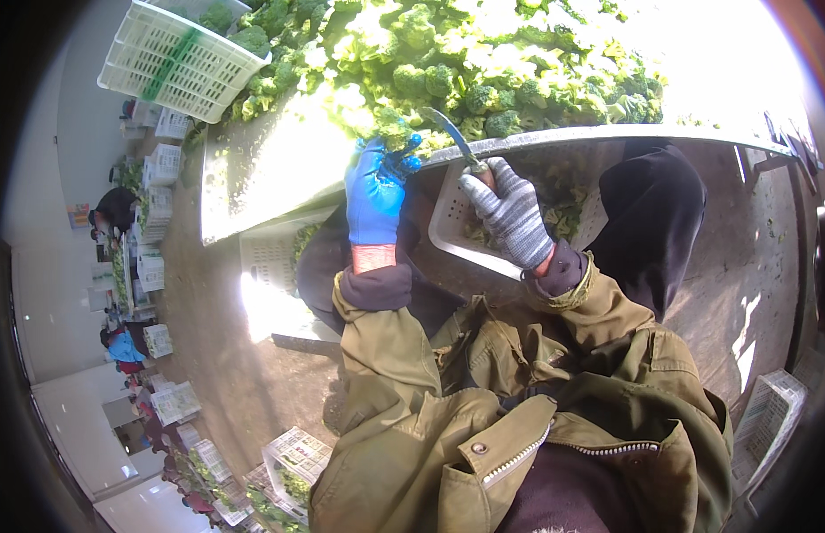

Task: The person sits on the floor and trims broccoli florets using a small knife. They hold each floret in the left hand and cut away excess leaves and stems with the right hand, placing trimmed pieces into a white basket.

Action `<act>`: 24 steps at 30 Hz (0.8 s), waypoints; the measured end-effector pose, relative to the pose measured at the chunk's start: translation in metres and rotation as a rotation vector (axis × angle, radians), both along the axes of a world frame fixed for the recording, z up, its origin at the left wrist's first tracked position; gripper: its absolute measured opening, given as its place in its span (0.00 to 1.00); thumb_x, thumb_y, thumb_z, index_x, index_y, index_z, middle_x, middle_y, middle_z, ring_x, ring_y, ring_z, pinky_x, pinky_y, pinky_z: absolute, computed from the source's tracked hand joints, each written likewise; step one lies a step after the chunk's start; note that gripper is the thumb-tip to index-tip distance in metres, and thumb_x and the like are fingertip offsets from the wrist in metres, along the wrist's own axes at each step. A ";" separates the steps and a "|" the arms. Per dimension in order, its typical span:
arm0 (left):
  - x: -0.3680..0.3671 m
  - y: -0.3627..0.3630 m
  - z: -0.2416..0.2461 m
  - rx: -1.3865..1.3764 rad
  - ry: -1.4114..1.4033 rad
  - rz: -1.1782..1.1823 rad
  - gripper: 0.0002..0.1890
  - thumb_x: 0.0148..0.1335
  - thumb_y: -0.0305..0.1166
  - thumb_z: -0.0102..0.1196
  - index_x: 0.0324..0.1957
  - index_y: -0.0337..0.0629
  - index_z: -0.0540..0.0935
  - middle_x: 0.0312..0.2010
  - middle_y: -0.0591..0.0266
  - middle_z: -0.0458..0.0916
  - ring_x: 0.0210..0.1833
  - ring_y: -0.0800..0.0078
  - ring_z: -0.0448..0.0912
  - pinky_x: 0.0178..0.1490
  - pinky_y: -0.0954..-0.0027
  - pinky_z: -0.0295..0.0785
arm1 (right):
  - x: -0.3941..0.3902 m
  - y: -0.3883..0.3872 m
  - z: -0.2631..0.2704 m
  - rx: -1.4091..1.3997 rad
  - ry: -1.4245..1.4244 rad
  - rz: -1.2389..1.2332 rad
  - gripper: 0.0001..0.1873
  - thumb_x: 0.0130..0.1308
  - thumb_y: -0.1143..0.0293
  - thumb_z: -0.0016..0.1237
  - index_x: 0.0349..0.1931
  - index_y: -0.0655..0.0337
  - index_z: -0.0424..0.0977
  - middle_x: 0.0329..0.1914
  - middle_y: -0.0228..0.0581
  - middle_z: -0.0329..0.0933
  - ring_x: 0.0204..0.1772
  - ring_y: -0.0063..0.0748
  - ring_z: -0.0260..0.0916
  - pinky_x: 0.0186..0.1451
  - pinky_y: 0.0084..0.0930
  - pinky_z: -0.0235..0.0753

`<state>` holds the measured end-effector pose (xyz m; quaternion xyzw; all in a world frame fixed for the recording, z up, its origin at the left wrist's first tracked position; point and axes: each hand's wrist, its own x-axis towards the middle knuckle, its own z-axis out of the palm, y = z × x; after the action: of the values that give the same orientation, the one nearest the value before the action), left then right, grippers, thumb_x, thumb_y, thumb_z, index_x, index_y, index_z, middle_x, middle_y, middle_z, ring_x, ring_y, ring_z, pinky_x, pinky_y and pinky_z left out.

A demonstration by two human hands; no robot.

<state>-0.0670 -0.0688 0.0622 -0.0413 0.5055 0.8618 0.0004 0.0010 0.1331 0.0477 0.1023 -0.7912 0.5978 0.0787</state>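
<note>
My left hand (pixel 378 183), in a blue coated glove, grips a small broccoli floret (pixel 392 125) above the near edge of the worktable (pixel 266 176). A grey striped knit glove covers my right hand (pixel 509 206), which is closed around the handle of a short curved knife (pixel 460 138). The blade points up and left, apart from the floret. Beyond both hands lies a large heap of broccoli florets (pixel 439 76), partly washed out by sunlight. Under the table edge, between my knees, a white plastic crate (pixel 446 220) holds green trimmings, partly hidden by my right hand.
A white crate with a green stripe (pixel 186 60) stands at the table's far left, with broccoli in it. Another white crate (pixel 269 250) is by my left leg. People (pixel 123 343) work among stacked crates (pixel 161 163) at left. A crate (pixel 769 420) sits at lower right.
</note>
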 end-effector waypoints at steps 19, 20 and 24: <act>0.010 0.013 0.013 0.023 -0.033 -0.028 0.20 0.70 0.35 0.54 0.60 0.38 0.74 0.52 0.57 0.79 0.49 0.65 0.81 0.46 0.66 0.79 | -0.033 -0.009 0.029 0.018 0.136 0.083 0.08 0.68 0.70 0.54 0.43 0.63 0.76 0.31 0.41 0.69 0.34 0.35 0.67 0.38 0.31 0.73; 0.011 0.014 0.013 0.061 -0.048 -0.031 0.21 0.69 0.34 0.56 0.60 0.38 0.74 0.53 0.57 0.79 0.50 0.65 0.81 0.48 0.66 0.79 | -0.033 -0.009 0.028 0.068 0.169 0.094 0.08 0.68 0.70 0.53 0.43 0.63 0.76 0.32 0.42 0.68 0.35 0.37 0.67 0.39 0.33 0.72; 0.013 0.016 0.012 -0.024 0.114 -0.014 0.24 0.61 0.25 0.62 0.60 0.36 0.74 0.54 0.54 0.79 0.54 0.64 0.79 0.55 0.67 0.76 | -0.028 -0.012 0.027 -0.088 -0.024 0.156 0.06 0.70 0.69 0.51 0.41 0.63 0.76 0.32 0.43 0.67 0.34 0.39 0.65 0.37 0.34 0.70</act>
<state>-0.0535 -0.0526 0.0741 0.0114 0.5152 0.8567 -0.0230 -0.0269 0.1212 0.0749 0.1527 -0.7546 0.6376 0.0269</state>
